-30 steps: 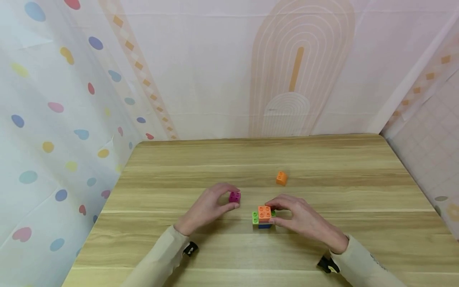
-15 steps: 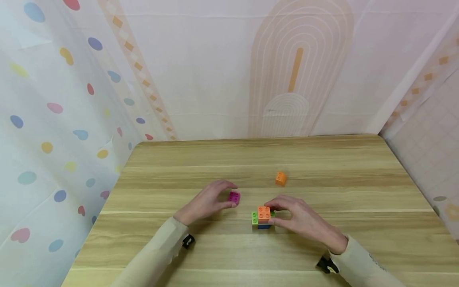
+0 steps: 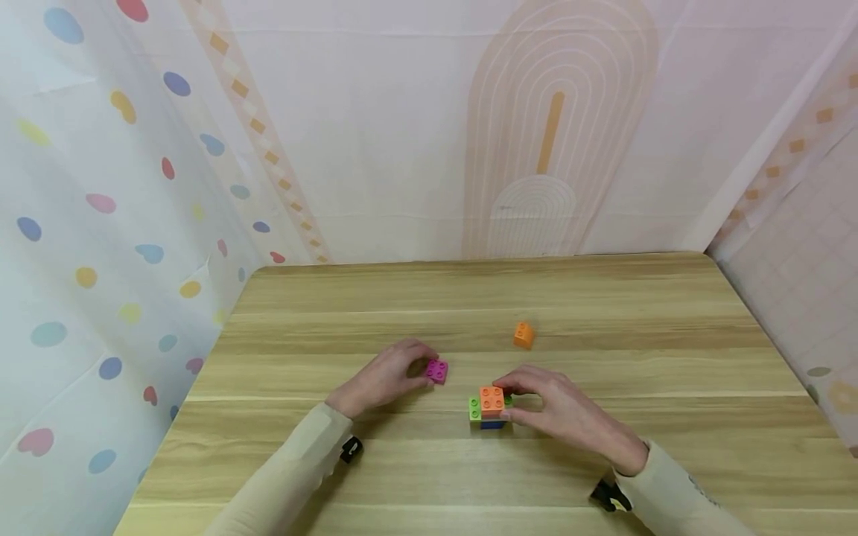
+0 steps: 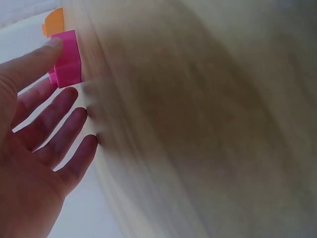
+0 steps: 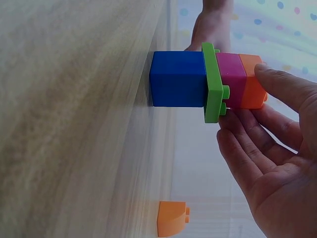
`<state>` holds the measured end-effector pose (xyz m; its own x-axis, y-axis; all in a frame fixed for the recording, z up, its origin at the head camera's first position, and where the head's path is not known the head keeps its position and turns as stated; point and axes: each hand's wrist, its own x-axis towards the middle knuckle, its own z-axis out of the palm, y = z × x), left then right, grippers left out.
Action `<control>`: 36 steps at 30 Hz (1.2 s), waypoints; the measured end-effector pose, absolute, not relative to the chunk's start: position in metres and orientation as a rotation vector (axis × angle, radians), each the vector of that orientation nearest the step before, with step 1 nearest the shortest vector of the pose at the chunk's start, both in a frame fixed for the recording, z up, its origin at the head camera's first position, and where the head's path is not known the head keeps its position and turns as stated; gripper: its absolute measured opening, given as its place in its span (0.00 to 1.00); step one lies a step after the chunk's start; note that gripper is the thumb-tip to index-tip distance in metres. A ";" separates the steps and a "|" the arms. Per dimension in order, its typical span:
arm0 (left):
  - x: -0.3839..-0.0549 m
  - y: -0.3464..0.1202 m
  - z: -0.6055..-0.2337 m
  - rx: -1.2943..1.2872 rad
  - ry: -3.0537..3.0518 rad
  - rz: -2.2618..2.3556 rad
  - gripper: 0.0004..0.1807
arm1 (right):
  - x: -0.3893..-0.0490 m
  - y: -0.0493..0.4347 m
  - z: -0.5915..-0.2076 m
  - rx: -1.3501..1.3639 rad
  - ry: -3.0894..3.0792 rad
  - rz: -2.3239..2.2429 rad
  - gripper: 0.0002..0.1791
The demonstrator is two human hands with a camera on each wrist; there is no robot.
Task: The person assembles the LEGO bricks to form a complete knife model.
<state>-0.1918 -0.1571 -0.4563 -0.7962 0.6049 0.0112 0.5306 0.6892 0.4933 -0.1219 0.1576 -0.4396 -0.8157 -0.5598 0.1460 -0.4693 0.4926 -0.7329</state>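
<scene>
In the head view my left hand (image 3: 390, 376) has its thumb and index finger on either side of a magenta toy building brick (image 3: 437, 371) on the table. The left wrist view shows the thumb on that brick (image 4: 68, 59), the other fingers spread below. My right hand (image 3: 561, 408) pinches the top of a brick stack (image 3: 492, 400), thumb on the orange brick (image 5: 251, 82). Under it come a magenta brick (image 5: 230, 74), a wider flat green plate (image 5: 212, 84) and a tall blue block (image 5: 178, 79) standing at the tabletop.
A separate orange brick with a curved side (image 3: 524, 335) lies farther back on the wooden table (image 3: 348, 298). Patterned curtains (image 3: 375, 134) hang behind and at the left. Dark straps (image 3: 611, 495) show at both wrists.
My left fingers have drawn in round the magenta brick, which has turned a little on the table. The right hand keeps its hold on the stack.
</scene>
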 end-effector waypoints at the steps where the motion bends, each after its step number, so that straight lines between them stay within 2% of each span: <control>1: -0.192 -0.157 -0.457 0.933 2.749 0.723 0.22 | -0.122 0.157 -0.440 -0.905 2.616 -1.233 0.20; 11: -0.189 -0.156 -0.457 0.954 2.782 0.722 0.19 | -0.122 0.157 -0.440 -0.924 2.624 -1.236 0.20; 36: -0.157 -0.140 -0.431 1.096 2.784 1.107 0.17 | -0.122 0.156 -0.441 -0.933 2.625 -1.246 0.20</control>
<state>-0.1571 -0.1402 -0.4310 -0.7628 0.5824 0.2810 0.6163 0.5233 0.5885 -0.1223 0.1557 -0.4413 -0.8093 -0.5617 0.1718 -0.4882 0.4807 -0.7284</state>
